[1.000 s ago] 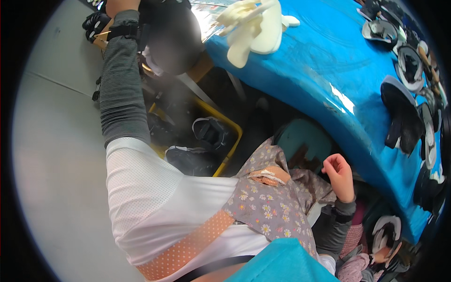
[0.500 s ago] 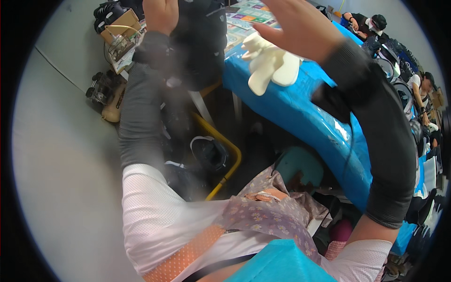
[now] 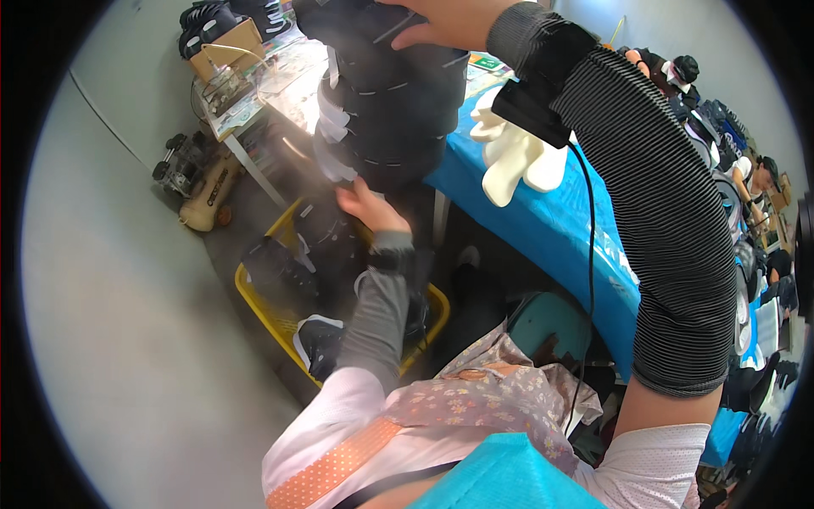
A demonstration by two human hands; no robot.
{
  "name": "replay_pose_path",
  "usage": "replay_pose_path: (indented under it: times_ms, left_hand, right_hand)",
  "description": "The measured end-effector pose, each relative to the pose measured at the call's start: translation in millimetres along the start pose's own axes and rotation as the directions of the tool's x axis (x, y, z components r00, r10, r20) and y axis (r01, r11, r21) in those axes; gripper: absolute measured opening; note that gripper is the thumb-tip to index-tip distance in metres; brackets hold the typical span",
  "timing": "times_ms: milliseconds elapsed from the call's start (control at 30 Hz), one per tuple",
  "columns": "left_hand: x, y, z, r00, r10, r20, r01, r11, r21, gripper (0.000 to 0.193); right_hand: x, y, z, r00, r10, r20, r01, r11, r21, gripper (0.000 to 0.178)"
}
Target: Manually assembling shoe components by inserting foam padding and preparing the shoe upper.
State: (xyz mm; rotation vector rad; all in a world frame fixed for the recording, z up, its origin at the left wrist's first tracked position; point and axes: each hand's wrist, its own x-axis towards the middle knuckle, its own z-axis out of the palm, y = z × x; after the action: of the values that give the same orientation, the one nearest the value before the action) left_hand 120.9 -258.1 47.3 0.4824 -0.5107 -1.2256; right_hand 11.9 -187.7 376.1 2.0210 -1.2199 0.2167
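Note:
A tall stack of black shoe uppers (image 3: 394,110), with white edges and tabs showing along its left side, stands upright before me. My left hand (image 3: 373,208) is at its lower edge, fingers closed against the bottom pieces, though the stack hides part of the grip. Up at the picture's top edge, my right hand (image 3: 445,24) grips the upper end, with the thumb on the near side and its other fingers partly cut off. A small black box (image 3: 532,113) with a cable is strapped at my right wrist. Close by on the blue-covered table (image 3: 509,216) lie white foot-shaped pieces (image 3: 519,161).
Below my left forearm, a yellow basket (image 3: 264,316) holds several black uppers or shoes (image 3: 320,343). An air compressor (image 3: 208,193) stands by the left wall. Behind it is a worktable (image 3: 242,119) with a cardboard box (image 3: 225,51). Co-workers (image 3: 670,72) sit at the right.
My left hand has come down from the top of the picture to the stack's lower edge. My right hand has moved left onto the upper end. The yellow basket shows more fully.

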Motion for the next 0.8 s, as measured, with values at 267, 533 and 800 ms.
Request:
replay_pose_path:
  times_ms: [267,533,800]
  left_hand:
    - [0,-52,-6,0.88,-0.471,0.066,0.446,0.769,-0.458,0.071]
    - [10,-31,-1,0.86,-0.508,0.042,0.482,0.784,-0.391,0.066]
    - [13,-31,-1,0.856,-0.514,0.057,0.497,0.786,-0.369,0.067]
  right_hand:
    - [-10,13,-10,0.992,0.022,-0.122,0.028,0.918,0.396,0.032]
    - [-37,48,-20,0.937,0.196,-0.291,-0.064,0.91,0.409,0.033]
    - [-65,106,40,0.85,0.527,-0.016,-0.337,0.567,0.752,0.036]
